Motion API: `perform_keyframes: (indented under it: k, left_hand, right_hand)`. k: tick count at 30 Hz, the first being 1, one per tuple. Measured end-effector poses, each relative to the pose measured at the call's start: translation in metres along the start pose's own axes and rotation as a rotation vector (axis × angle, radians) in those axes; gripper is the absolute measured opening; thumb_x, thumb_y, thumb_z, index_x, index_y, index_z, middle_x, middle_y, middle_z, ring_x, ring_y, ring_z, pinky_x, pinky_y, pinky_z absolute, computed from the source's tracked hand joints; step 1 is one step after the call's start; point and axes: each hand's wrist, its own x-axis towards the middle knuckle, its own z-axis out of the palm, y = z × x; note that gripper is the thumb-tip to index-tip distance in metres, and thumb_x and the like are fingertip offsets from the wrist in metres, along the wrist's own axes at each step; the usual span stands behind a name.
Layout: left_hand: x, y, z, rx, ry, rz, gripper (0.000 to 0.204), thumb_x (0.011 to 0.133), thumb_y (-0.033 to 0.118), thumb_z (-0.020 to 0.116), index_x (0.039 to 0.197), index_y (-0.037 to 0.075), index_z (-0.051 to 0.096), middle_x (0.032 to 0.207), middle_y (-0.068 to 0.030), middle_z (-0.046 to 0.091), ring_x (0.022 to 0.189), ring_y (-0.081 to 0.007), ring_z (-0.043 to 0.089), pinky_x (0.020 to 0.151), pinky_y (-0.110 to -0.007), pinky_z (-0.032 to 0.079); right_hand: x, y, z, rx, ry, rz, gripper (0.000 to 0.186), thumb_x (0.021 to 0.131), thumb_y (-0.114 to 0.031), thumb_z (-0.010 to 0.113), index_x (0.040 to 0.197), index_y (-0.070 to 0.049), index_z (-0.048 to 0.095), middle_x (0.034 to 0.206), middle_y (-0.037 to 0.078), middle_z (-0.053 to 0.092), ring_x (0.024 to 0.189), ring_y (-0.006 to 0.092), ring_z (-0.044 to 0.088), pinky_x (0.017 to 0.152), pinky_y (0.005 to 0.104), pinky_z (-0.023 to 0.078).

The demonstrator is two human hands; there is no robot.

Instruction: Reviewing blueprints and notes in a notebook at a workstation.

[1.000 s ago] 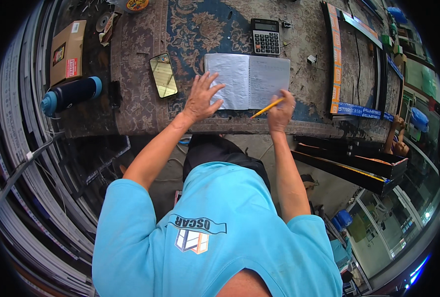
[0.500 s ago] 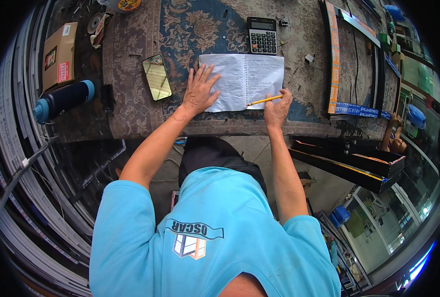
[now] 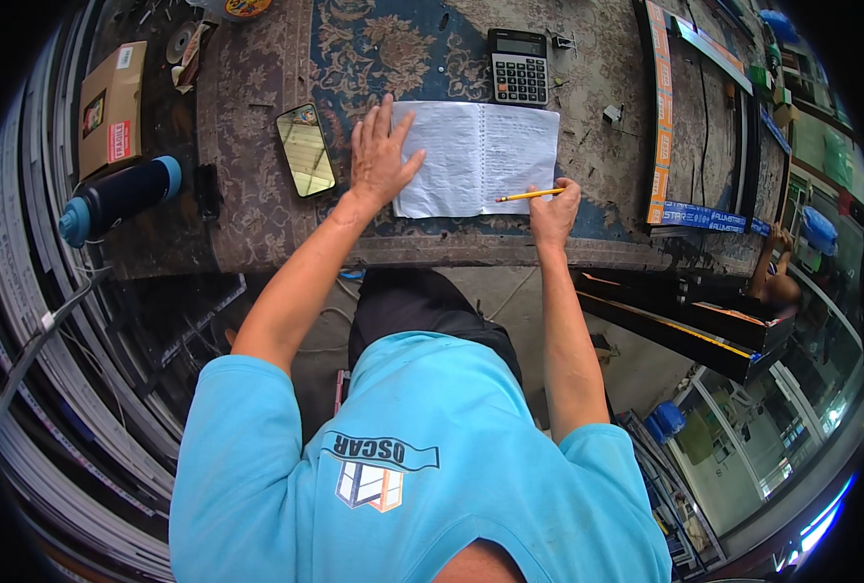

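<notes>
A spiral notebook (image 3: pixel 441 160) lies spread flat on the carpet-covered table, handwriting on its pages. My left hand (image 3: pixel 379 155) rests at the notebook's left edge with fingers spread, the thumb side over the page. Between the fingers of my right hand (image 3: pixel 554 212) is a yellow pencil (image 3: pixel 529 194), held nearly level over the lower right page. Beyond the notebook's top edge lies a grey calculator (image 3: pixel 519 73) with a dark display. To the left of my left hand, a phone (image 3: pixel 305 151) lies face up with a shiny, reflecting screen.
On the left are a dark blue bottle (image 3: pixel 126 202) lying on its side and a cardboard box (image 3: pixel 111 107). Long frame profiles (image 3: pixel 657 126) with orange and blue tape lie at the right. Another person's arm (image 3: pixel 772 262) shows at the far right.
My left hand has shifted left, toward the notebook's edge. My right hand has moved slightly right with the pencil, which is now flatter and farther from the spiral.
</notes>
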Motion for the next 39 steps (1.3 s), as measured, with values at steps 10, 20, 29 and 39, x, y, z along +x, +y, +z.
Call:
perform_keyframes:
  k: [10, 20, 29, 39]
  left_hand:
    - [0.032, -0.004, -0.008, 0.052, -0.107, -0.147, 0.045, 0.083, 0.032, 0.078, 0.123, 0.013, 0.071, 0.117, -0.0069, 0.062, 0.112, -0.0269, 0.054, 0.101, -0.045, 0.039]
    - [0.021, -0.013, 0.001, -0.077, -0.025, -0.102, 0.024, 0.084, 0.033, 0.078, 0.104, 0.019, 0.076, 0.103, 0.0021, 0.068, 0.105, -0.022, 0.057, 0.098, -0.041, 0.036]
    - [0.008, -0.006, -0.019, -0.267, 0.135, -0.126, 0.021, 0.091, 0.024, 0.073, 0.108, 0.01, 0.074, 0.109, -0.0052, 0.071, 0.106, -0.0275, 0.062, 0.095, -0.042, 0.044]
    - [-0.252, 0.012, -0.065, -0.651, -0.209, -0.661, 0.035, 0.106, 0.028, 0.053, 0.11, -0.003, 0.07, 0.096, -0.015, 0.072, 0.09, -0.0277, 0.069, 0.079, -0.038, 0.053]
  right_hand:
    - [0.02, 0.007, -0.009, 0.239, -0.106, 0.166, 0.034, 0.082, -0.009, 0.078, 0.108, 0.001, 0.059, 0.105, 0.017, 0.064, 0.096, 0.0319, 0.064, 0.086, 0.0422, 0.051]
    - [-0.025, -0.06, -0.014, 0.138, -0.245, -0.673, 0.038, 0.076, -0.023, 0.087, 0.104, -0.008, 0.064, 0.108, 0.011, 0.066, 0.1, 0.0327, 0.064, 0.087, 0.0442, 0.049]
    - [-0.069, -0.079, 0.029, -0.015, -0.369, -0.691, 0.034, 0.075, -0.03, 0.085, 0.1, -0.014, 0.069, 0.101, 0.008, 0.061, 0.101, 0.0288, 0.059, 0.086, 0.0453, 0.041]
    - [-0.05, -0.033, 0.006, 0.723, -0.294, -0.055, 0.012, 0.094, -0.013, 0.074, 0.098, -0.006, 0.066, 0.09, 0.002, 0.061, 0.079, 0.0146, 0.058, 0.07, 0.0292, 0.046]
